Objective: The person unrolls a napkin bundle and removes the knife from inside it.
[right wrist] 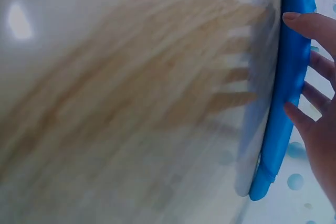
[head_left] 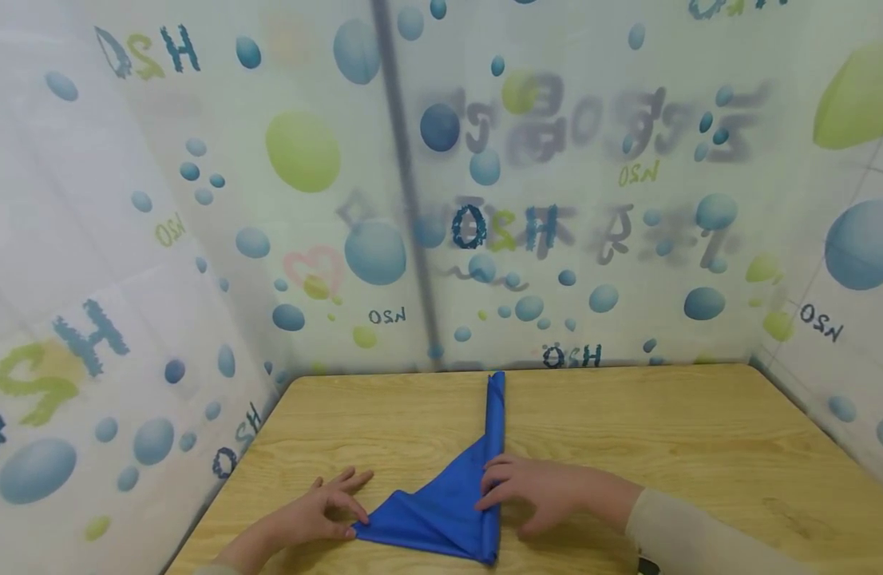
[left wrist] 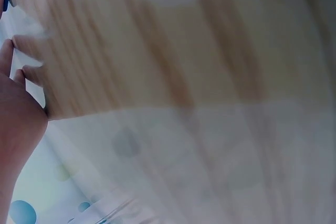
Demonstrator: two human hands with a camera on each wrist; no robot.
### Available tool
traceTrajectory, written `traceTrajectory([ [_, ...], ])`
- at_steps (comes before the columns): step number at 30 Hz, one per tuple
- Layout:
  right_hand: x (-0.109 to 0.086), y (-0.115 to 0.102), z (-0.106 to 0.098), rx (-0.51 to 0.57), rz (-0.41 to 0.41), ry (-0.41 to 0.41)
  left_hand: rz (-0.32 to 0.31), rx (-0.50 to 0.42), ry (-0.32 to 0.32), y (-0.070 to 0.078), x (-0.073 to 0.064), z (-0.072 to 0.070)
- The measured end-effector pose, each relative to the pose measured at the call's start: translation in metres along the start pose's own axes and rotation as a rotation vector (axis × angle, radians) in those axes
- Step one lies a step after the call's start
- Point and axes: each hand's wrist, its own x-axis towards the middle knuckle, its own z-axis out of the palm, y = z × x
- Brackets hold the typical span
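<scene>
A blue cloth (head_left: 441, 507) lies on the wooden table, spread as a triangle to the left. Its right side is rolled into a long narrow tube (head_left: 495, 415) pointing away from me. At the left corner of the cloth, my left hand (head_left: 308, 515) pinches the tip between thumb and index finger, the other fingers stretched out. My right hand (head_left: 542, 487) rests its spread fingertips on the rolled tube from the right. In the right wrist view, fingers (right wrist: 302, 116) touch the blue roll (right wrist: 281, 119). The left wrist view shows only part of the left hand (left wrist: 18, 114).
The light wooden table (head_left: 628, 423) reaches back to a pale curtain (head_left: 585, 335) printed with blue and green dots, which also runs along both sides. A small dark object (head_left: 648, 565) shows by the right sleeve (head_left: 693, 535) at the near edge.
</scene>
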Motion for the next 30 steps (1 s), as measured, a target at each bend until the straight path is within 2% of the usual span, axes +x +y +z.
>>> traceTrajectory([
  [6, -0.002, 0.001, -0.001, -0.010, -0.031, 0.034, -0.015, 0.009, 0.004, 0.000, -0.001, 0.000],
  [9, -0.005, 0.001, 0.000, -0.005, -0.016, 0.023, -0.017, 0.004, 0.003, -0.002, -0.001, 0.000],
  [14, -0.012, -0.001, 0.003, 0.054, 0.021, -0.008, -0.020, 0.003, -0.002, -0.004, 0.001, 0.002],
  [20, -0.012, 0.000, 0.004, 0.111, 0.027, 0.016, -0.008, -0.006, 0.002, -0.002, 0.000, 0.001],
  [30, -0.016, 0.002, 0.003, 0.139, -0.020, 0.057, 0.022, -0.026, -0.004, -0.004, 0.002, 0.000],
])
